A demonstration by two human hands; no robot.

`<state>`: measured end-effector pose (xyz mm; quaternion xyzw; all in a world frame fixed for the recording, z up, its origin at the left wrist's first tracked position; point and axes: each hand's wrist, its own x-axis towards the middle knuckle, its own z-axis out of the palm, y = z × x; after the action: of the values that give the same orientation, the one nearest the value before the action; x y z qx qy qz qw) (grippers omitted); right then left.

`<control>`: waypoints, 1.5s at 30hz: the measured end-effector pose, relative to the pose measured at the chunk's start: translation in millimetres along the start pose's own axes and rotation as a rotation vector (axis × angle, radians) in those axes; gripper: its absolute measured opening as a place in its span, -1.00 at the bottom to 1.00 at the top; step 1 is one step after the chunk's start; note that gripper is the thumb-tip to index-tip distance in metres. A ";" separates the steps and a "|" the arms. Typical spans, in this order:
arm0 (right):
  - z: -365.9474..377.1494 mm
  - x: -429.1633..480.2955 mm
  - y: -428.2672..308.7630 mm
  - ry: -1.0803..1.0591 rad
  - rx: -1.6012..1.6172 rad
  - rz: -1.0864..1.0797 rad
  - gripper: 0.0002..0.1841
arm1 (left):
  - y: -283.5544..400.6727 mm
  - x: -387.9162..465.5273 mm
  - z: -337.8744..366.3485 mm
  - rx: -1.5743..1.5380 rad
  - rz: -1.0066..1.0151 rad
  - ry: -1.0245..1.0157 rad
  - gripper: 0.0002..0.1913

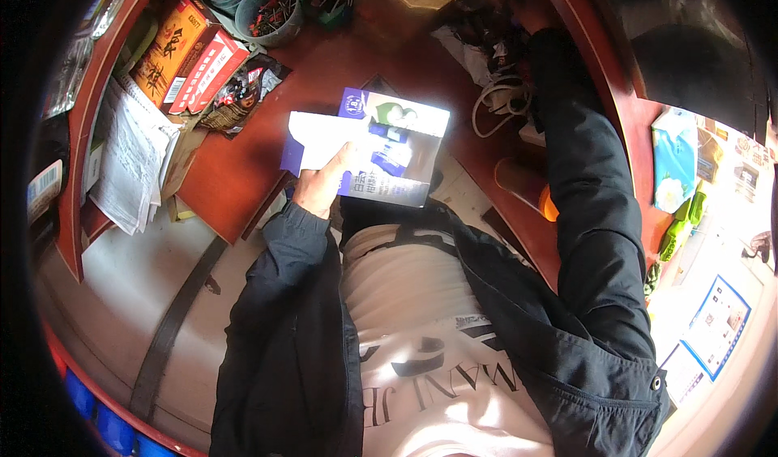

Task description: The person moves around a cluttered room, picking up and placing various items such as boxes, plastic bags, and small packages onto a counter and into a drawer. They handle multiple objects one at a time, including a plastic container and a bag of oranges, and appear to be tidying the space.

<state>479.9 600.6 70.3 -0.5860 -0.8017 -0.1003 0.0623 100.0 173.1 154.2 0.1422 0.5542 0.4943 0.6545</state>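
My left hand (323,180) grips a purple and white cardboard box (395,147) by its left side, with the thumb over a white flap. The box is printed with a green and white picture and writing, and glare washes out part of it. It is held in front of my body, over the edge of the reddish-brown desk (328,68). My right arm stretches forward along the right side to a dark, cluttered spot at the back. There my right hand (535,19) is only partly visible in shadow; its fingers and anything in them cannot be made out. A white cable (501,104) lies near that forearm.
At the left stand an orange box (170,50), a red and white box (209,71), a dark foil packet (243,92) and stacked papers (130,153). A plastic tub (268,13) holds small red and black pieces. An orange-rimmed container (523,183) lies by the right arm; a blue tissue pack (674,159) is beyond.
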 end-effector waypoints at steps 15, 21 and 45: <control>-249.8 -237.9 -139.9 0.119 1.121 0.493 -0.58 | -5.6 29.1 39.8 0.043 -0.020 -0.044 -0.42; -284.5 -279.1 -166.1 -0.381 0.828 0.129 -0.64 | 9.8 21.8 51.0 0.111 -0.014 -0.203 -0.41; -268.9 -254.8 -171.5 -0.635 1.096 0.203 -0.67 | 17.0 34.1 58.7 0.089 -0.035 -0.374 -0.41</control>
<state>389.7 251.3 261.3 -0.5431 -0.6565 0.5091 0.1216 138.9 229.8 167.1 0.2505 0.4467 0.4228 0.7477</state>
